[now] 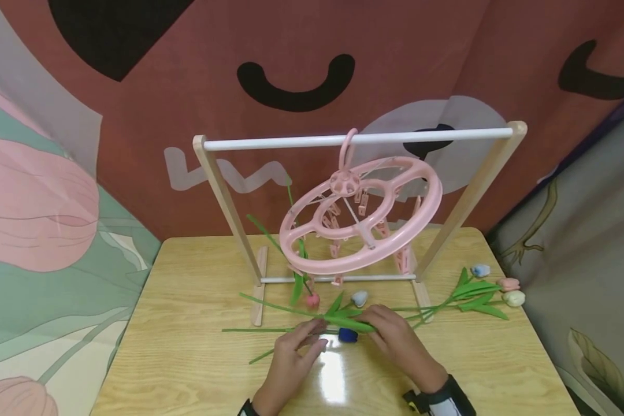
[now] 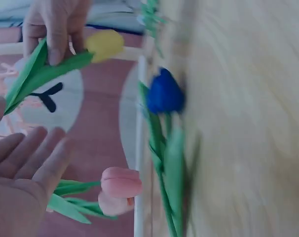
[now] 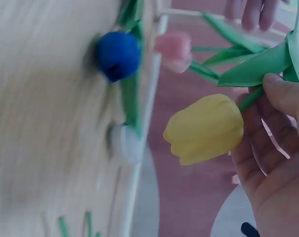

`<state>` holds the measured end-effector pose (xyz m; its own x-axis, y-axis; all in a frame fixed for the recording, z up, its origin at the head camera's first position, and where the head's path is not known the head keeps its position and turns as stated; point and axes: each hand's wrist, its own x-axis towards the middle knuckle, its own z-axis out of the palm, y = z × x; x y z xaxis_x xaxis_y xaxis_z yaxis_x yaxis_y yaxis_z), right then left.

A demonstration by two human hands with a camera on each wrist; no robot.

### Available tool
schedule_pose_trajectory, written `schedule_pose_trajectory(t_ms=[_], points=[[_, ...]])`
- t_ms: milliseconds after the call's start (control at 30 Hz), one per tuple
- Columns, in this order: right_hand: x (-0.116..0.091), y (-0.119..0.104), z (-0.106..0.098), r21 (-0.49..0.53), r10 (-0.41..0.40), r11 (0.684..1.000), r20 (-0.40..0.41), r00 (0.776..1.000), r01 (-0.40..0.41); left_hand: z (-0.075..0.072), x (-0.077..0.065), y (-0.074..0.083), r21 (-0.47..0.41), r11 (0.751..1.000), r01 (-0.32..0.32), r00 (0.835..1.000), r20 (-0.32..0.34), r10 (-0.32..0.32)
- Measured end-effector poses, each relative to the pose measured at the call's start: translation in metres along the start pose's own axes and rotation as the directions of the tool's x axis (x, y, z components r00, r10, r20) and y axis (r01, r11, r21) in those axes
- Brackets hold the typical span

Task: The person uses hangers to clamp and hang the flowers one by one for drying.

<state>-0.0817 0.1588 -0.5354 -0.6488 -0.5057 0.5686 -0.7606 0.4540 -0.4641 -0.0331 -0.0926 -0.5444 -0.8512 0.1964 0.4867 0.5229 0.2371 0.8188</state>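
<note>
My right hand (image 1: 395, 341) pinches an artificial yellow tulip (image 3: 206, 131) between thumb and fingers, just behind its flower head. Its green leaves (image 2: 56, 74) stretch across toward my left hand (image 1: 296, 352), and the flower is hidden under the right hand in the head view. The left hand's fingers are extended, palm toward the stem end in the left wrist view. Below the hands, a blue tulip (image 1: 348, 335) lies on the table, with a pale tulip (image 1: 359, 299) behind it. Pink tulips (image 2: 121, 185) hang head down under the round pink clip hanger (image 1: 317, 266).
The hanger hooks over the white bar (image 1: 270, 142) of a wooden-sided rack (image 1: 223, 202). Several tulips, pale blue (image 1: 481, 270), pink (image 1: 508, 284) and white (image 1: 513, 299), lie at the right of the wooden table (image 1: 187, 358). A printed curtain (image 1: 187, 58) backs the table.
</note>
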Motion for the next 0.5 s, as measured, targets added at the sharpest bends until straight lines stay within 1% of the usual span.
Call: schedule_pose_trajectory(t_ms=[33,67,100,133,200,267,300,333,367,400,433,500], points=[[0.003,-0.002,-0.001,0.021,0.001,1.000,-0.003,1.000,-0.001,0.001,0.002,0.001,-0.076,0.996,0.051,0.999,-0.011,-0.052],[0.005,-0.003,-0.001,0.037,0.002,0.999,-0.005,1.000,-0.002,0.001,0.004,0.003,-0.153,0.984,0.093,0.995,-0.020,-0.097],[0.007,-0.005,-0.002,0.051,0.001,0.999,-0.011,1.000,-0.001,0.002,0.006,0.004,-0.234,0.963,0.132,0.990,-0.022,-0.141],[0.010,-0.006,-0.002,0.062,0.002,0.998,-0.015,1.000,-0.001,0.003,0.009,0.006,-0.304,0.940,0.156,0.985,-0.027,-0.172],[0.015,-0.009,-0.002,0.089,0.004,0.996,-0.020,1.000,-0.002,0.005,0.015,0.009,-0.425,0.888,0.174,0.977,-0.039,-0.210],[0.020,-0.012,-0.001,0.110,0.004,0.994,-0.021,1.000,-0.002,0.009,0.020,0.011,-0.518,0.845,0.134,0.980,-0.057,-0.190],[0.022,-0.013,0.000,0.119,0.003,0.993,-0.019,1.000,-0.001,0.011,0.022,0.011,-0.559,0.821,0.119,0.980,-0.065,-0.186],[0.024,-0.014,0.001,0.128,0.006,0.992,-0.012,1.000,-0.005,0.013,0.024,0.013,-0.583,0.806,0.103,0.979,-0.084,-0.185],[0.026,-0.015,0.002,0.136,0.006,0.991,-0.007,1.000,-0.005,0.015,0.026,0.013,-0.599,0.796,0.081,0.980,-0.099,-0.175],[0.027,-0.016,0.003,0.138,0.003,0.990,-0.003,1.000,-0.003,0.017,0.027,0.015,-0.613,0.786,0.079,0.976,-0.113,-0.186],[0.029,-0.018,0.004,0.141,0.006,0.990,0.003,1.000,-0.007,0.019,0.028,0.016,-0.621,0.779,0.084,0.972,-0.122,-0.203],[0.030,-0.019,0.005,0.141,0.006,0.990,0.012,1.000,-0.008,0.021,0.030,0.021,-0.630,0.767,0.123,0.954,-0.137,-0.266]])
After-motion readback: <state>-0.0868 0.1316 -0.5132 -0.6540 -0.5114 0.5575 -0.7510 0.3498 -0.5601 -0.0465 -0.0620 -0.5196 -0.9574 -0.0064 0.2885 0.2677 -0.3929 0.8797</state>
